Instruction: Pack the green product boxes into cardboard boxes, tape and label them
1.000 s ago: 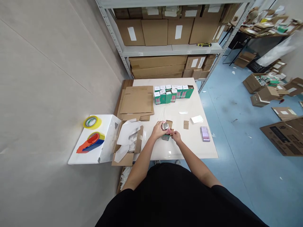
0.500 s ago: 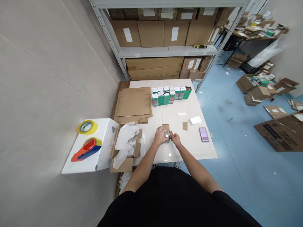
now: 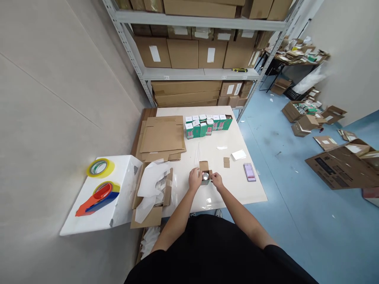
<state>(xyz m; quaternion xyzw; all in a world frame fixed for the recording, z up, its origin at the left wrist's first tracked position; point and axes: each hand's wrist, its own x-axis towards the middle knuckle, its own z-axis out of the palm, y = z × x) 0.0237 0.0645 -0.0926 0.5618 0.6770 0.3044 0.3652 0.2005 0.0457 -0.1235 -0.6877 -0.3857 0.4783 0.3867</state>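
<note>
A small open box (image 3: pixel 205 172) with brown flaps stands on the white table (image 3: pixel 237 189) near its front edge. A round object with a silvery top (image 3: pixel 205 176) sits down inside the box. My left hand (image 3: pixel 195 179) is curled against the left side of the box. My right hand (image 3: pixel 217 180) pinches the box's right flap. A row of green and white boxes (image 3: pixel 207 123) stands at the far side of the table.
Flattened cardboard (image 3: pixel 162 136) lies at the table's back left. An open carton with white paper (image 3: pixel 151 189) sits at the left edge. A white stand (image 3: pixel 97 197) holds yellow tape rolls and an orange-blue dispenser. A phone (image 3: pixel 249 172) and small scraps lie to the right. Shelves of cartons stand behind.
The silver-topped object, held above the box by my left hand a second ago, has gone down into it. The view has tilted upward, showing more of the shelves.
</note>
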